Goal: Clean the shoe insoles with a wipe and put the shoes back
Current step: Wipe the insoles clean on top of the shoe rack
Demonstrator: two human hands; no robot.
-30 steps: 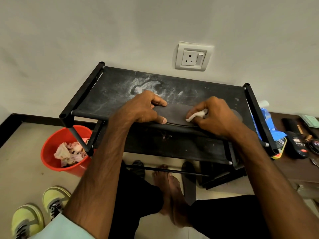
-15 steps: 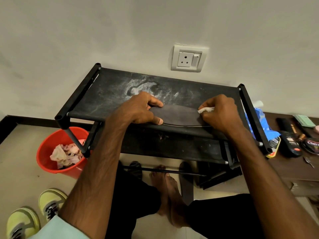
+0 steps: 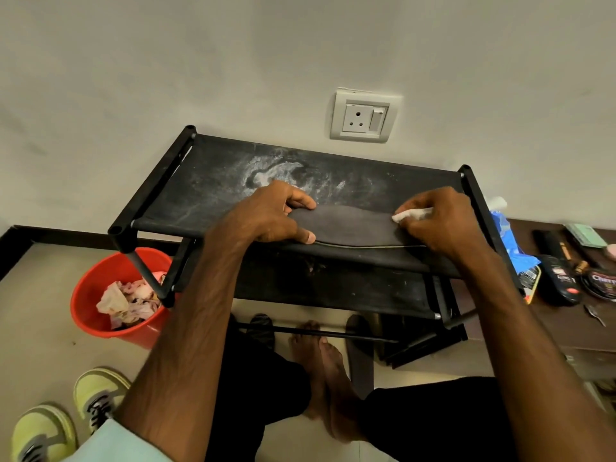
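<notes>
A dark grey insole (image 3: 353, 225) lies flat along the front edge of the black shoe rack's top shelf (image 3: 213, 191). My left hand (image 3: 273, 213) grips the insole's left end, thumb along its front edge and fingers curled over the back. My right hand (image 3: 440, 221) pinches a white wipe (image 3: 411, 215) and presses it onto the insole's right end. A pair of yellow-green sneakers (image 3: 66, 418) stands on the floor at the bottom left.
A red bucket (image 3: 96, 288) with crumpled used wipes sits on the floor left of the rack. A blue wipe pack (image 3: 506, 241), a polish bottle (image 3: 556, 278) and tins lie on a brown surface to the right. A wall socket (image 3: 365, 116) is above the rack.
My right hand has slid the wipe rightward along the insole, from near its middle to its right end. My left hand keeps its hold on the left end.
</notes>
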